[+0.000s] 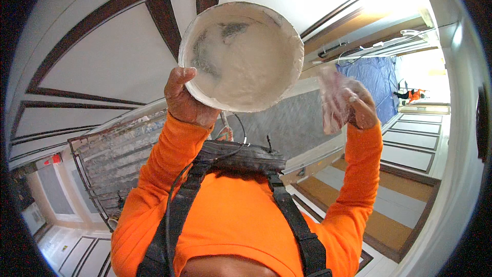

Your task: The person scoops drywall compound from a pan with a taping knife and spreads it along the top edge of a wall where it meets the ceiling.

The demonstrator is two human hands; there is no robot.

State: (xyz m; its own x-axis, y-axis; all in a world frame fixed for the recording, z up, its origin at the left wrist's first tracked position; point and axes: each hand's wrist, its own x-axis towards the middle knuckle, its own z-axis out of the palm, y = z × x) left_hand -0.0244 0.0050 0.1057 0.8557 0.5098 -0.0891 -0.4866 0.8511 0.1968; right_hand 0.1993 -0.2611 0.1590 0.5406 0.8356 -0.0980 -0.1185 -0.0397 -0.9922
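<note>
My left hand [190,100] is closed on a round pale tub [245,106], its thumb over the rim and its fingers under the side. The tub is tipped so its inside shows. Cream-coloured paste [246,61], like plaster or joint compound, coats the bottom and walls, with a few dark patches. To the right, apart from the tub, my right hand [363,106] is closed on a limp, crumpled piece of thin material [334,100]. It looks whitish-pink and is smeared by motion; I cannot tell if it is cloth or plastic. Both hands have pale smears.
Below the tub lies a grey floor [279,123]. A stained plank platform [118,159] with a metal rail is at the left. White panels with dark trim [97,51] line the wall. A blue tarp [376,82] lies at right, with a person in orange [414,94] beyond.
</note>
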